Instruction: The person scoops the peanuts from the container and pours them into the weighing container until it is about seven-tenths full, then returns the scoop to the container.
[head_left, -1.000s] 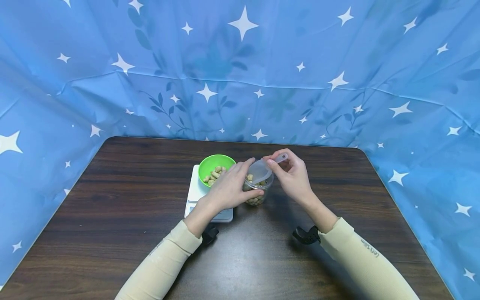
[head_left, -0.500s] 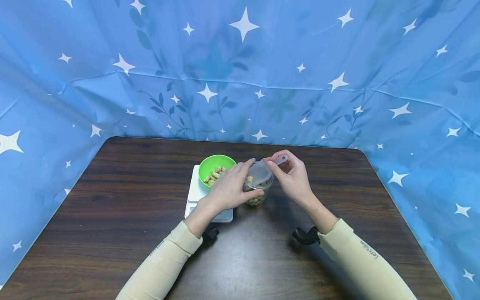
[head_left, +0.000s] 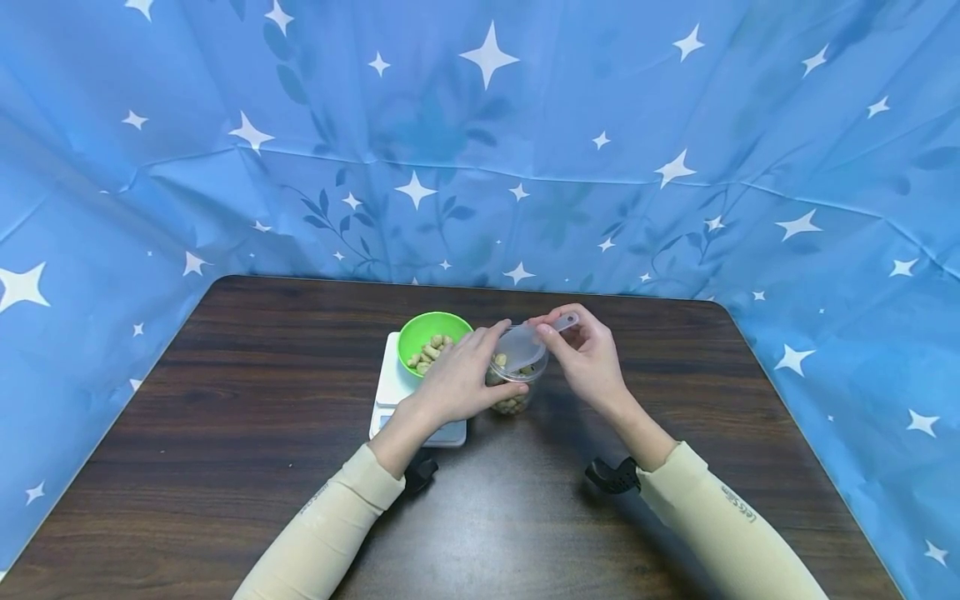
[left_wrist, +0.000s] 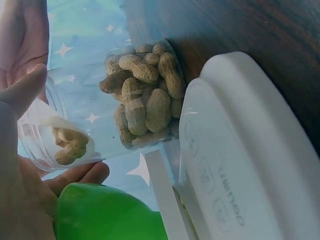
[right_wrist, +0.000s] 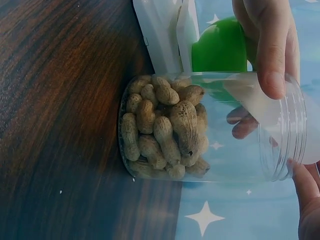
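A clear plastic jar (head_left: 512, 406) stands on the table, its lower part filled with unshelled peanuts (right_wrist: 165, 130). My left hand (head_left: 459, 377) grips the jar near its rim, with the thumb on the near side. In my right hand (head_left: 591, 360) is a translucent plastic scoop (head_left: 522, 348), pinched by the handle. The scoop's bowl lies tilted in the jar's mouth. Through the jar wall, the left wrist view shows a peanut or two (left_wrist: 70, 146) at the scoop, above the rest. Right fingertips are close to the rim.
Left of the jar, a green bowl (head_left: 422, 323) holding several peanuts sits on a white kitchen scale (head_left: 392, 385). My left hand and forearm partly cover both. The dark wooden table (head_left: 247, 433) ends at a blue star-patterned curtain (head_left: 585, 100).
Both hands, the scoop and the jar keep practically the same place. The head view has tilted very slightly.
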